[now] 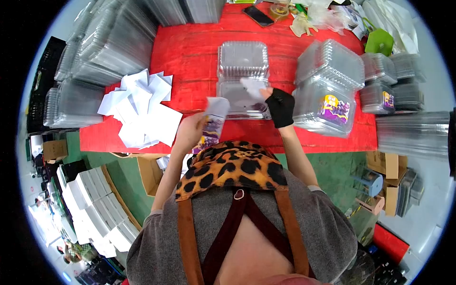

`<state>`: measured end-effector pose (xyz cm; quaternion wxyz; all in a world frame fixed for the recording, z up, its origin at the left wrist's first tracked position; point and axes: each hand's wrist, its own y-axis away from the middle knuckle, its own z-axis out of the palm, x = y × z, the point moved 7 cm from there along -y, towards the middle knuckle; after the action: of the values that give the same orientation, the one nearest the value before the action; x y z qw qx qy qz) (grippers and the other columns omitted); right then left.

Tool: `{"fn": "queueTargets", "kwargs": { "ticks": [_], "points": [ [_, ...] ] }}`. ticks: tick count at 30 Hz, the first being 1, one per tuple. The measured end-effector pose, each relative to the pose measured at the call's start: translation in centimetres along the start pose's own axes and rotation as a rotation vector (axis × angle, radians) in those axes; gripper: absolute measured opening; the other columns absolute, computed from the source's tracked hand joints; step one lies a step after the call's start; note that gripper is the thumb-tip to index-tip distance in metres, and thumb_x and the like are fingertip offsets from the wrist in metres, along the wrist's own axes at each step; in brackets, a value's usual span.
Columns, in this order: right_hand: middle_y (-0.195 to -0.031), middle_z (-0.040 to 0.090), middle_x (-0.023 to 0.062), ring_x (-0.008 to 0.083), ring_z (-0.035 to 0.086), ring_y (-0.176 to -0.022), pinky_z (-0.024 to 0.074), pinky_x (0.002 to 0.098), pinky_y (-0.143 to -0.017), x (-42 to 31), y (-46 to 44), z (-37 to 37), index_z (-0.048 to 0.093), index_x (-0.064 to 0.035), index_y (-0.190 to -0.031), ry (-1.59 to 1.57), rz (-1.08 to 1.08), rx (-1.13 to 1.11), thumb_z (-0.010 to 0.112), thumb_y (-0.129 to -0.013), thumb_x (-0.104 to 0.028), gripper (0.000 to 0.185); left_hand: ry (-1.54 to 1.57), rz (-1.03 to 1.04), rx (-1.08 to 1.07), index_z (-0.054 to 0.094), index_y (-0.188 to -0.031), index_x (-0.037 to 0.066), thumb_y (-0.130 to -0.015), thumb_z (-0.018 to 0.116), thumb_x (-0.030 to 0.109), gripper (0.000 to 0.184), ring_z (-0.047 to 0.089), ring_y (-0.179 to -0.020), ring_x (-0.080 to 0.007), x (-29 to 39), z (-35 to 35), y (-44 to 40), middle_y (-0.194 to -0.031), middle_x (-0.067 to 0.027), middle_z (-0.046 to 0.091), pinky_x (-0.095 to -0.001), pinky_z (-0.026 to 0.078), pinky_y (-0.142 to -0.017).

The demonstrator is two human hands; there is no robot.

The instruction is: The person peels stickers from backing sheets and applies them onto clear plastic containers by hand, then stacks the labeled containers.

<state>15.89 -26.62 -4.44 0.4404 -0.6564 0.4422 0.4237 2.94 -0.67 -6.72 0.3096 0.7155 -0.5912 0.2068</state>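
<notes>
My left hand [191, 131] is closed on a strip of purple grape labels [216, 118], whose white backing curls up at the top. On my right hand [280, 107] is a black fingerless glove; its fingers pinch a small white piece [254, 87] over an open clear clamshell box [242, 102]. That box's lid [243, 57] is folded back, away from me. To the right stands a stack of clear boxes [311, 111] with a grape label [334, 109] on it.
White paper sheets [137, 111] lie heaped on the red table [190, 52] at the left. Tall stacks of clear containers [111, 45] stand behind them. More containers [408, 130] line the right edge. A phone [258, 15] and a tape roll [279, 9] lie at the back.
</notes>
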Motion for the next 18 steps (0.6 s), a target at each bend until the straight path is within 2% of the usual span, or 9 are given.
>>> {"fn": "queueTargets", "kwargs": {
  "ticks": [1,2,4,5,8,9,12,15,18],
  "points": [
    [-0.083,0.071,0.0137,0.0269,0.068,-0.075,0.0532,0.035,-0.07,0.0,-0.5,-0.3,0.073,-0.0021,-0.097,-0.005,0.009,0.071,0.067,-0.087,-0.014,0.017,0.021,-0.066,0.037,0.064,-0.11,0.001,-0.091,0.058,0.021,0.028,0.064,-0.083,-0.0407,-2.3,-0.3,-0.2,-0.092,-0.025,0.065,-0.0429,0.05,-0.073],
    [-0.084,0.071,0.0139,0.0275,0.068,-0.076,0.053,0.0354,-0.07,-0.9,-0.9,0.0,0.073,-0.0021,-0.095,0.088,-0.161,0.043,0.067,-0.087,-0.014,0.016,0.127,-0.115,0.122,0.065,-0.104,-0.002,-0.094,0.059,0.021,0.026,0.067,-0.074,-0.0297,-4.6,-0.5,-0.4,-0.088,-0.0209,0.069,-0.036,0.051,-0.07],
    [-0.086,0.07,0.0142,0.0287,0.068,-0.078,0.0528,0.0362,-0.07,-2.3,-0.6,1.0,0.072,-0.0022,-0.091,0.274,-0.497,-0.01,0.067,-0.087,-0.014,0.013,0.699,-0.262,0.197,0.067,-0.104,-0.003,-0.096,0.06,0.027,0.032,0.066,-0.075,-0.0163,-7.3,-0.4,-0.5,-0.086,-0.0113,0.071,-0.0306,0.052,-0.068],
    [-0.09,0.07,0.0134,0.0299,0.067,-0.082,0.0541,0.0378,-0.075,-2.2,-0.5,1.8,0.07,-0.0045,-0.09,0.355,-0.546,-0.079,0.066,-0.087,-0.014,0.01,0.79,-0.316,0.234,0.067,-0.101,-0.004,-0.096,0.062,0.029,0.034,0.066,-0.077,-0.0124,-8.4,-0.6,-0.7,-0.089,-0.0079,0.071,-0.026,0.052,-0.068],
    [-0.093,0.07,0.0128,0.0293,0.068,-0.084,0.055,0.0397,-0.081,-1.5,0.4,3.9,0.069,-0.0072,-0.092,0.494,-0.764,-0.105,0.066,-0.085,-0.013,0.01,0.96,-0.432,0.309,0.067,-0.097,-0.005,-0.095,0.064,0.026,0.032,0.066,-0.074,-0.0111,-7.5,-1.5,-1.1,-0.087,-0.0072,0.071,-0.0254,0.051,-0.066],
    [-0.095,0.07,0.0124,0.0297,0.068,-0.087,0.0545,0.0413,-0.087,-1.5,0.6,4.3,0.068,-0.0087,-0.097,0.539,-0.82,-0.14,0.067,-0.082,-0.013,0.015,0.982,-0.438,0.317,0.066,-0.096,-0.006,-0.095,0.064,0.029,0.035,0.066,-0.072,-0.0113,-6.6,-1.7,-1.1,-0.087,-0.0079,0.071,-0.0253,0.051,-0.065],
    [-0.095,0.07,0.0121,0.0303,0.067,-0.086,0.0546,0.0415,-0.083,-0.5,0.7,5.4,0.068,-0.0092,-0.098,0.564,-0.869,-0.193,0.068,-0.081,-0.011,0.018,1.015,-0.398,0.346,0.067,-0.095,-0.005,-0.095,0.064,0.031,0.035,0.067,-0.072,-0.0122,-7.2,-0.7,-2.0,-0.087,-0.0084,0.071,-0.0254,0.052,-0.065],
    [-0.096,0.069,0.0117,0.03,0.067,-0.089,0.0552,0.0398,-0.076,0.2,0.8,6.0,0.067,-0.0074,-0.1,0.553,-0.801,-0.25,0.068,-0.075,-0.008,0.025,1.036,-0.436,0.318,0.066,-0.098,-0.005,-0.094,0.064,0.03,0.035,0.067,-0.075,-0.0144,-7.0,-0.1,-2.2,-0.09,-0.0096,0.071,-0.0271,0.053,-0.068],
    [-0.096,0.069,0.0113,0.0296,0.067,-0.091,0.0549,0.0393,-0.078,0.8,1.1,6.2,0.068,-0.0075,-0.1,0.575,-0.811,-0.274,0.067,-0.076,-0.008,0.024,1.045,-0.455,0.28,0.065,-0.101,-0.005,-0.095,0.062,0.028,0.033,0.068,-0.077,-0.0153,-6.8,0.3,-2.3,-0.092,-0.0097,0.071,-0.0282,0.053,-0.069]
  ]
}}
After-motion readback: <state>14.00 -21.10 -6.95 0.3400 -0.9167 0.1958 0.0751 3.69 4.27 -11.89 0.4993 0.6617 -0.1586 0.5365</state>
